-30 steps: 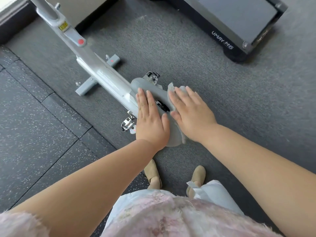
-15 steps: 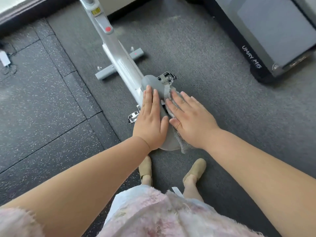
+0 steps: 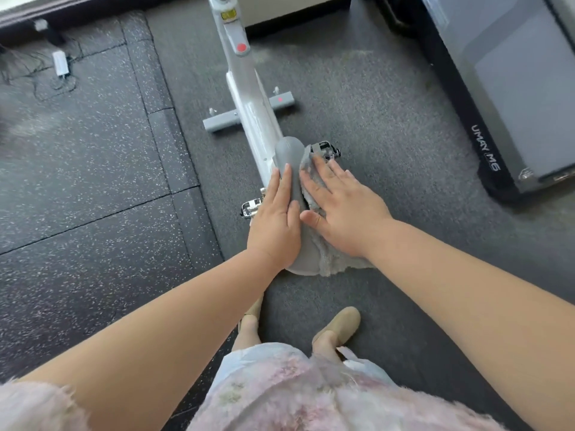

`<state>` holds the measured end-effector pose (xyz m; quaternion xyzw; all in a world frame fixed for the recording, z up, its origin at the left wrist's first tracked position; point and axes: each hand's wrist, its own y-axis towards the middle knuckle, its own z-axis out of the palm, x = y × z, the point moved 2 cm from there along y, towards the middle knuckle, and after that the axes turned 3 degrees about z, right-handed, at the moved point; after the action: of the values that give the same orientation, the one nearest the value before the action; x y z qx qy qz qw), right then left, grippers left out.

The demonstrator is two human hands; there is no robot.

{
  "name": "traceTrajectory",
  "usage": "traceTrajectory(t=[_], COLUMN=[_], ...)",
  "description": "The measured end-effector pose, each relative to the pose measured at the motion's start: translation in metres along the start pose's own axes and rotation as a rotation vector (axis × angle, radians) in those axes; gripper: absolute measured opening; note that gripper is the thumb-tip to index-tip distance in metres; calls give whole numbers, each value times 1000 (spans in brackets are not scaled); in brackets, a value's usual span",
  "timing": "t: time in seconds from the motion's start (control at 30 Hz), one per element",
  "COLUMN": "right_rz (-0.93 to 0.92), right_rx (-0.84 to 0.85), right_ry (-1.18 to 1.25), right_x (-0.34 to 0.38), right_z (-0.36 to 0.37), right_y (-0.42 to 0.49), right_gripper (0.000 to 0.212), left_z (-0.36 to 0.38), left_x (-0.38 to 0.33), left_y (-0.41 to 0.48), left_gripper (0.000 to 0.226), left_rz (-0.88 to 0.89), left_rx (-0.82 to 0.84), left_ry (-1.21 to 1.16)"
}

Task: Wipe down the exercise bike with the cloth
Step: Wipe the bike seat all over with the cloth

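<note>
A white exercise bike frame [image 3: 249, 98] runs away from me, with a grey saddle [image 3: 289, 150] at its near end. My left hand [image 3: 275, 225] lies flat on the saddle's left side, fingers straight. My right hand [image 3: 342, 213] presses a fluffy grey cloth [image 3: 331, 262] flat against the saddle's right side. The cloth pokes out past my fingertips and below my palm. A metal pedal [image 3: 325, 149] shows just beyond the cloth, another pedal [image 3: 250, 208] left of my left hand.
A black treadmill [image 3: 504, 98] marked UMAY M6 stands at the right. The bike's grey floor stabiliser bar [image 3: 224, 121] crosses the frame. A white power adapter [image 3: 60, 63] with cables lies at the far left on speckled rubber tiles. My feet [image 3: 337, 325] stand under the saddle.
The view has swung round, so the bike now points straight ahead. My right hand has slid the cloth back along the saddle, leaving more cloth bunched at the rear. My left hand stays put.
</note>
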<state>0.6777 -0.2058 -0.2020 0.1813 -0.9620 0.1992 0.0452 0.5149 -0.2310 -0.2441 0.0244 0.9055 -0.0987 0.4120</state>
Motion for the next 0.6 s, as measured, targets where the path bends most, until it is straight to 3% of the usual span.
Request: traceTrajectory(t=[0.23,0.53,0.6], right_rz=[-9,-68,-72], right_rx=[14,-181,-154], right_ry=[12,40,17], right_x=[0,-5,-5], right_z=[4,16,16], right_y=[-10,-19,-16], right_gripper=[85,71,74], left_z=[0,-1,-1], left_x=[6,5,5], left_y=[2,3,2], left_gripper=[65,65,65], left_rz=[19,16,16], left_rx=[29,42,42], left_ry=[-106,-119,-125])
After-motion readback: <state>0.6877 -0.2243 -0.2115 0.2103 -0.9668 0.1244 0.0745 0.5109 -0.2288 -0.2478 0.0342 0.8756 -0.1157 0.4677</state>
